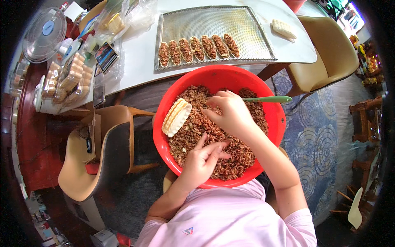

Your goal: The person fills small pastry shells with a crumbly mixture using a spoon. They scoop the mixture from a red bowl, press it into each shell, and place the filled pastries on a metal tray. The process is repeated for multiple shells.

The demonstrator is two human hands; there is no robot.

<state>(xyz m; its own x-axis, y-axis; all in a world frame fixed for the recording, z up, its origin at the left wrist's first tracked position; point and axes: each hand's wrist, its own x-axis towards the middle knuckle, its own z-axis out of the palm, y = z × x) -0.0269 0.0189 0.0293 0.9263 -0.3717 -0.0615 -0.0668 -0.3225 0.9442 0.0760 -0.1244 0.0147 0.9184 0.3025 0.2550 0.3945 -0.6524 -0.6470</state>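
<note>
A large red plastic bowl (164, 156) stands close against my body, filled with a loose brown grain-and-seed mix (186, 148). Just above the mix near the bowl's front is my left hand (202, 159), its fingers spread and no object visible in it. My right hand (230, 112) hovers over the middle of the mix, fingers apart and slightly curled; what lies under its palm is hidden. A stack of pale, scalloped oval wafer shells (177, 118) leans inside the bowl's left wall. On the right, a green-handled utensil (271, 99) rests across the rim, its head hidden.
Beyond the bowl, a perforated metal tray (209, 23) on the white table (132, 64) bears a row of several filled shells (197, 48). More shells (284, 29) lie right. At left are a phone (106, 57), clear egg-filled packs (69, 77) and a fan (44, 35). Chairs (117, 148) flank me.
</note>
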